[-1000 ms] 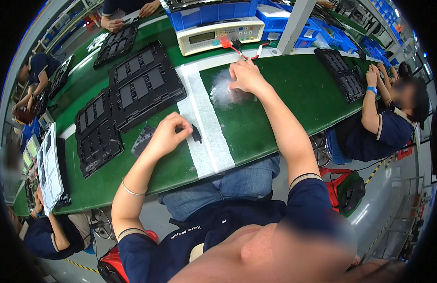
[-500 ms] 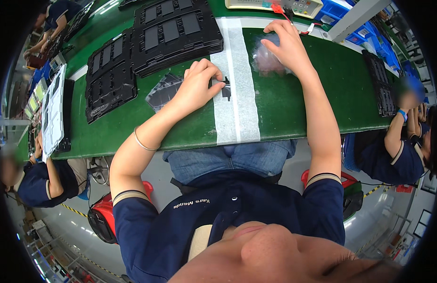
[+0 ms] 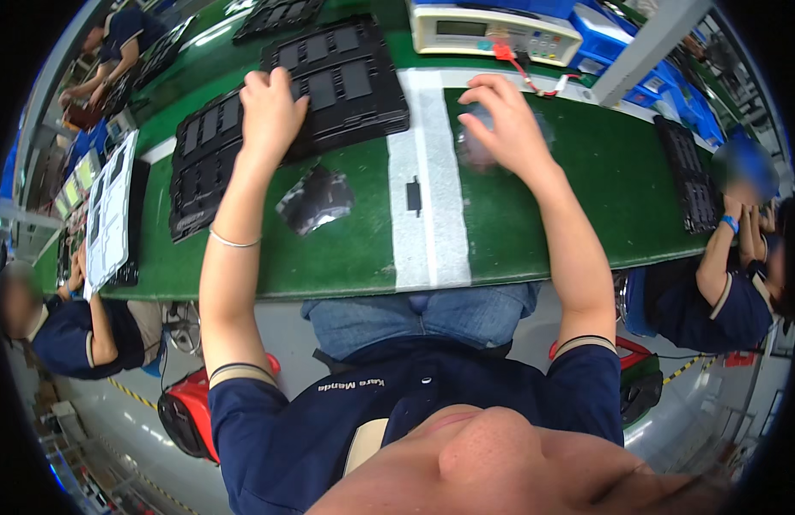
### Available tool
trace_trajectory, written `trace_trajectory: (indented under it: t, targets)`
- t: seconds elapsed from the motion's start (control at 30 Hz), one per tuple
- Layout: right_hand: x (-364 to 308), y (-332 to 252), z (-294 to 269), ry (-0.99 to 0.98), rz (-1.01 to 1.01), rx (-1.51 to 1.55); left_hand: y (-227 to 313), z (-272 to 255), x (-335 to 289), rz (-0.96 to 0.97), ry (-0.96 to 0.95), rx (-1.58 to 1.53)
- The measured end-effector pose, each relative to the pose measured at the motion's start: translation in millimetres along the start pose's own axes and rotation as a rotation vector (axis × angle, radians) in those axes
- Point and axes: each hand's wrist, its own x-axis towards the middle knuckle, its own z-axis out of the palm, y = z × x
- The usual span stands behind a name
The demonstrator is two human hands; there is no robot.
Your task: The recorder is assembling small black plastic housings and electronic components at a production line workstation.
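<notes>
My left hand (image 3: 273, 116) reaches over the black plastic trays, its thumb and fingers apart and nothing visible between them. Under and beside it lie a stacked black tray (image 3: 355, 110) and a lower black tray (image 3: 191, 190), both with rectangular pockets. A small flat black part (image 3: 414, 196) rests on the white strip (image 3: 432, 249) running across the bench. Over a pile of thin clear plastic pieces (image 3: 476, 153), my right hand (image 3: 507, 129) hangs with fingers curved and apart. Dark glossy film pieces (image 3: 316, 202) lie near my left forearm.
A cream-coloured instrument (image 3: 496, 36) with red and black leads stands at the back, beside a grey post (image 3: 655, 51) and blue bins (image 3: 685, 94). Another black tray (image 3: 688, 172) lies at the right. Co-workers sit on both sides; a white panel (image 3: 110, 210) stands at the left.
My left hand has moved from the small black part on the white strip, up and left to the trays. The part stays on the strip. My right hand remains over the clear plastic.
</notes>
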Motion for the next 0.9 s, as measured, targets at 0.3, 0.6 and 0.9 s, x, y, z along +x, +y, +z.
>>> trace_trajectory:
  t: [0.3,0.6,0.9]
  targets:
    - [-1.6,4.5,-2.6,-0.012,0.031,0.049,-3.3,4.7,21.5,-0.095,-0.289,0.155]
    - [0.0,-2.1,-2.2,-0.041,-0.015,0.051,-33.5,2.6,16.1,-0.312,-0.209,-0.200]
    - [-5.6,-48.5,9.2,-0.209,0.308,0.601,72.5,-31.6,-51.6,-0.323,-0.423,-1.575]
